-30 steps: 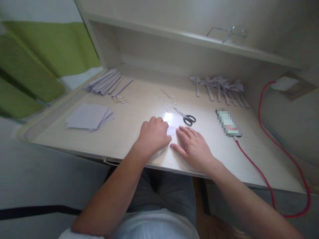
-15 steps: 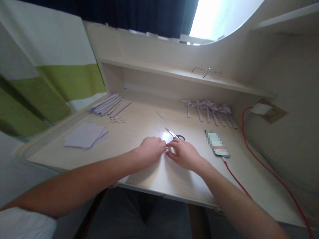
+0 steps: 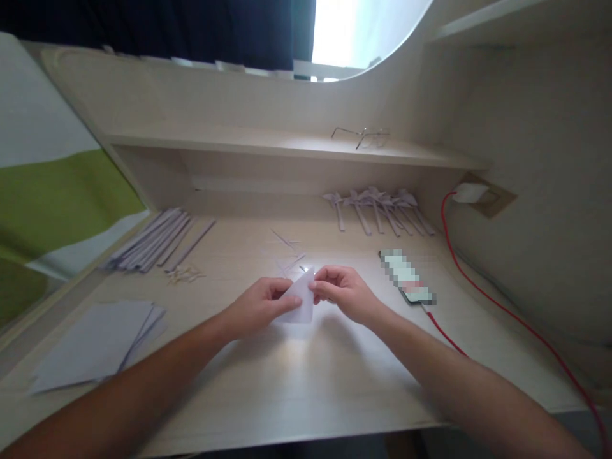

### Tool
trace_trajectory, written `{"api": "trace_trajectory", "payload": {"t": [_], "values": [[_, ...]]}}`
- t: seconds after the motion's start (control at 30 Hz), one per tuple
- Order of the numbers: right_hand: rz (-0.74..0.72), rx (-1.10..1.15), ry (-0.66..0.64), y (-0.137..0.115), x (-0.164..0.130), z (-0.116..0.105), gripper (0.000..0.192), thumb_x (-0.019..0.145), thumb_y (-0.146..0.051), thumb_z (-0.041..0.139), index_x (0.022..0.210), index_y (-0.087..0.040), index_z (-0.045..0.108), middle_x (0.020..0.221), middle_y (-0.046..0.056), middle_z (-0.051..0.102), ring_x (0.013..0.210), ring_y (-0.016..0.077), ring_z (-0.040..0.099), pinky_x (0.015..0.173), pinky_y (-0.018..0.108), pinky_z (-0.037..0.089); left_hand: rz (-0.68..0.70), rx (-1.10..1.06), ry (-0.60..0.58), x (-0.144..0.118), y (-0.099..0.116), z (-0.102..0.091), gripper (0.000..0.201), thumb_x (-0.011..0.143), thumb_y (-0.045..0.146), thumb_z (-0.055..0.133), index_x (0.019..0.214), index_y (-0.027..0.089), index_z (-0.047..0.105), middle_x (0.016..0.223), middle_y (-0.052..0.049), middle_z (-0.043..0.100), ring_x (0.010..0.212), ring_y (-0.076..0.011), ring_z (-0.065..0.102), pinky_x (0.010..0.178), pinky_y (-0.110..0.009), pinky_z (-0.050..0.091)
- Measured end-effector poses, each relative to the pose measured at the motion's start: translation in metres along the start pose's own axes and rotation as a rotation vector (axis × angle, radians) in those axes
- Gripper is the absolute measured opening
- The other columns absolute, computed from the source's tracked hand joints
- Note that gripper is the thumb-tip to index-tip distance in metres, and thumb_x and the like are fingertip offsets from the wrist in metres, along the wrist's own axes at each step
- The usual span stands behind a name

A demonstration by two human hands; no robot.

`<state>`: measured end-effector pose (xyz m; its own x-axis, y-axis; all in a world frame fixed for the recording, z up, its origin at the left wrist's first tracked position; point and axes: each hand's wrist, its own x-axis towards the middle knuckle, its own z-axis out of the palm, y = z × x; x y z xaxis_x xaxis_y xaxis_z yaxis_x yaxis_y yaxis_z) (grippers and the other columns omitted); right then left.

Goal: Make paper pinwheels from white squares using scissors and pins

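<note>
A small folded sheet of white paper (image 3: 302, 307) is held up above the desk between my two hands. My left hand (image 3: 262, 305) grips its left side, thumb lying across the front face. At its upper right edge, my right hand (image 3: 342, 288) pinches the paper between thumb and fingers. Only a tip of the scissors (image 3: 303, 269) shows behind the sheet; the rest is hidden by the paper and my right hand. Thin paper slivers (image 3: 285, 240) lie on the desk just beyond.
Left, a stack of paper sheets (image 3: 95, 341), rolled paper sticks (image 3: 153, 242) and small pale pieces (image 3: 185, 274) lie on the desk (image 3: 268, 395). Paper pinwheels (image 3: 377, 207) rest back right, near a phone (image 3: 406, 277) with a red cable (image 3: 507, 306). Eyeglasses (image 3: 366, 135) sit on the shelf.
Both hands have lifted from the desk surface, and the folded paper now shows between them. My left thumb has moved onto its face. The view has shifted right and closer to the desk.
</note>
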<state>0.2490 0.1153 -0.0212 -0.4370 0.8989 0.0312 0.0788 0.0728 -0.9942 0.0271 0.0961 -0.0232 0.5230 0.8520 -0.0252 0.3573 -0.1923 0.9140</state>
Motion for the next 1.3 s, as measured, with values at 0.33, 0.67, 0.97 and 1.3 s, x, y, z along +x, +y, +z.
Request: {"api": "trace_trajectory", "payload": {"t": [0.33,0.67,0.97,1.3], "values": [[0.075,0.041,0.001,0.017,-0.013,0.017,0.023,0.085,-0.039,0.075,0.081,-0.017,0.070,0.072,0.001,0.067,0.066,0.0145,0.064,0.068,0.028,0.051,-0.071,-0.375,0.224,-0.007,-0.019,0.015,0.036,0.086,0.048,0.069,0.081,0.012,0.070,0.072,-0.003,0.065,0.065,-0.0150,0.056,0.060,-0.025,0.040],[0.023,-0.067,0.114,0.026,-0.018,0.026,0.018,0.089,-0.035,0.071,0.083,-0.018,0.069,0.075,0.002,0.068,0.069,0.0157,0.065,0.068,0.028,0.050,-0.090,-0.411,0.382,-0.006,-0.022,0.027,0.032,0.079,0.044,0.074,0.074,0.013,0.066,0.066,0.001,0.058,0.060,-0.0125,0.050,0.055,-0.023,0.036],[0.042,0.005,0.100,0.026,-0.015,0.022,0.026,0.087,-0.039,0.072,0.074,-0.018,0.064,0.067,0.000,0.067,0.060,0.0129,0.062,0.064,0.027,0.050,-0.098,-0.451,0.390,-0.005,-0.026,0.023,0.041,0.083,0.052,0.072,0.067,0.014,0.063,0.059,0.002,0.052,0.054,-0.0113,0.044,0.051,-0.024,0.030],[0.032,0.144,0.088,0.023,-0.015,0.016,0.035,0.081,-0.049,0.080,0.076,-0.018,0.066,0.069,-0.001,0.065,0.060,0.0130,0.063,0.060,0.027,0.055,-0.134,-0.517,0.220,-0.007,-0.015,0.021,0.043,0.080,0.055,0.070,0.072,0.013,0.068,0.063,-0.003,0.061,0.055,-0.0143,0.051,0.054,-0.026,0.037]]}}
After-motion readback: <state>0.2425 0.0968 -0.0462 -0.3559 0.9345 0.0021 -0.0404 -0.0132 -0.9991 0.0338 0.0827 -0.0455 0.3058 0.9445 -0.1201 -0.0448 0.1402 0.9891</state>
